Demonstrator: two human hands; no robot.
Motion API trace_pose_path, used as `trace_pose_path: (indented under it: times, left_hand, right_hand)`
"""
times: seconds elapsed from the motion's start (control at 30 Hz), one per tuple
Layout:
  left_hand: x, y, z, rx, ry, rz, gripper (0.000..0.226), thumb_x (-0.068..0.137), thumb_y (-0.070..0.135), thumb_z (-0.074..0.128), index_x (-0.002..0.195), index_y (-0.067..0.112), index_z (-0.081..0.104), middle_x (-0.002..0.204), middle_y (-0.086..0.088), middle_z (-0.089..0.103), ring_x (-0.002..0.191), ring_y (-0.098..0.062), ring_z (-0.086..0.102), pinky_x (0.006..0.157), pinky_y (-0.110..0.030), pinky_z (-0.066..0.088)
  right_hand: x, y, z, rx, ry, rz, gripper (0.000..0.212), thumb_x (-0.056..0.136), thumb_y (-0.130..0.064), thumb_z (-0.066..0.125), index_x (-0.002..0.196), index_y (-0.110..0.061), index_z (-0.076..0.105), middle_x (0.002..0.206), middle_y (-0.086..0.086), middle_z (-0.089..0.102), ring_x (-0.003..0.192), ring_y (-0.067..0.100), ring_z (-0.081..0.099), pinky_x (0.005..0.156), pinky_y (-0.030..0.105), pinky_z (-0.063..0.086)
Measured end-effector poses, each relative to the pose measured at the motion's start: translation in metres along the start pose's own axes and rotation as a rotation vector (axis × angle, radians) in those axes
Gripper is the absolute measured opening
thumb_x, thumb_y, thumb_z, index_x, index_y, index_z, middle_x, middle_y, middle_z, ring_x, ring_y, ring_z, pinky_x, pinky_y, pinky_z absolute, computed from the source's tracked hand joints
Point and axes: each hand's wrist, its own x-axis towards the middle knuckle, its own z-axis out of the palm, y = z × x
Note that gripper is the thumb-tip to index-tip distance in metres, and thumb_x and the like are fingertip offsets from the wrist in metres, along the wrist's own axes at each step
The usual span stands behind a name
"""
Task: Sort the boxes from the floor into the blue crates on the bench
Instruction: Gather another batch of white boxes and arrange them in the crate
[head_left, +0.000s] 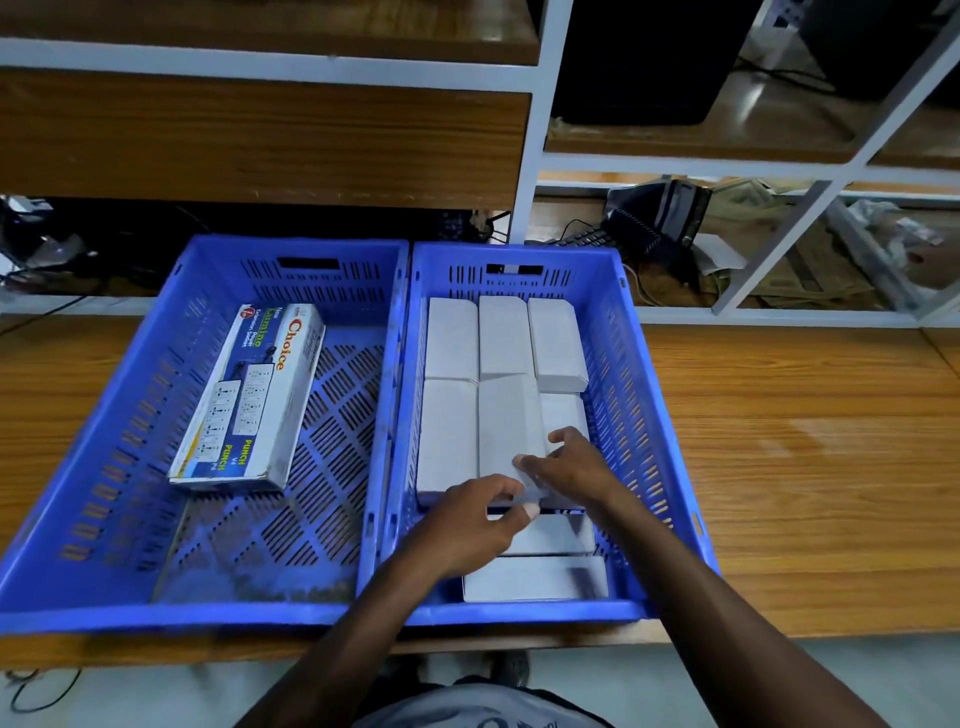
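Fig.: Head view, both hands inside the right blue crate (644, 395) on the wooden bench (805, 467). The white box (511, 421) being seated lies in the middle of the near row, long axis running away from the person, parallel w/ its neighbours; a second white box (448, 431) touches it on the left, a shorter one (563, 413) sits just beside it on the right. Left hand (470, 525) is curled over the box's near end, fingers bent and pinching that edge. Right hand (569, 462) is at the near right corner, fingers curled on the top face, thumb on the end. Box thus lies ahead of both sets of fingertips; approx. equal reach, right hand slightly further in. Likely next: push fwd along the long axis to close up w/ the far row of three. Two more white boxes lie crosswise nearest the person. Left blue crate (119, 415) holds one printed extension-socket box (249, 400), angled.
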Motion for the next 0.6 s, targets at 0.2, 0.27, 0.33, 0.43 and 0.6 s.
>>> trace_pose_path:
  times: [0.2, 0.27, 0.33, 0.43, 0.6]
  left_hand:
    - [0.0, 0.0, 0.008, 0.043, -0.031, -0.007, 0.046, 0.1, 0.05, 0.057, 0.139, 0.027, 0.058, 0.14, 0.013, 0.059, 0.124, -0.002, 0.053, 0.105, -0.025, 0.042]
    - [-0.001, -0.002, 0.012, 0.051, -0.045, -0.006, 0.046, 0.1, 0.051, 0.056, 0.139, 0.028, 0.057, 0.141, 0.012, 0.058, 0.125, 0.0, 0.052, 0.101, -0.024, 0.041]
    - [-0.001, -0.004, 0.016, 0.056, -0.047, -0.005, 0.047, 0.1, 0.051, 0.056, 0.14, 0.028, 0.057, 0.143, 0.011, 0.058, 0.129, -0.001, 0.052, 0.101, -0.024, 0.04]
    - [0.0, -0.01, 0.024, 0.065, -0.032, -0.02, 0.049, 0.098, 0.054, 0.056, 0.14, 0.029, 0.057, 0.144, 0.012, 0.058, 0.131, -0.002, 0.053, 0.109, -0.029, 0.042]
    - [0.008, -0.013, 0.029, 0.145, -0.029, -0.054, 0.055, 0.098, 0.058, 0.053, 0.143, 0.025, 0.055, 0.147, 0.008, 0.056, 0.134, -0.013, 0.053, 0.113, -0.037, 0.041]
  right_hand:
    - [0.007, 0.001, 0.002, -0.216, 0.119, -0.134, 0.062, 0.085, -0.045, 0.079, 0.132, -0.012, 0.056, 0.123, 0.008, 0.065, 0.095, 0.018, 0.064, 0.077, 0.028, 0.052]
    - [0.009, 0.003, 0.004, -0.257, 0.146, -0.153, 0.067, 0.085, -0.045, 0.08, 0.137, -0.009, 0.058, 0.124, 0.01, 0.067, 0.103, 0.022, 0.066, 0.085, 0.03, 0.053]
    - [0.008, 0.004, 0.005, -0.2, 0.134, -0.132, 0.07, 0.085, -0.044, 0.08, 0.141, -0.012, 0.053, 0.116, 0.008, 0.072, 0.103, 0.023, 0.069, 0.09, 0.034, 0.055]
    - [0.008, 0.006, 0.006, -0.15, 0.151, -0.134, 0.067, 0.087, -0.043, 0.077, 0.141, -0.018, 0.048, 0.1, 0.002, 0.073, 0.095, 0.02, 0.07, 0.088, 0.036, 0.057]
    - [0.009, 0.004, 0.004, -0.08, 0.143, -0.106, 0.049, 0.092, -0.031, 0.075, 0.135, -0.018, 0.055, 0.095, -0.001, 0.069, 0.085, 0.016, 0.067, 0.079, 0.031, 0.058]
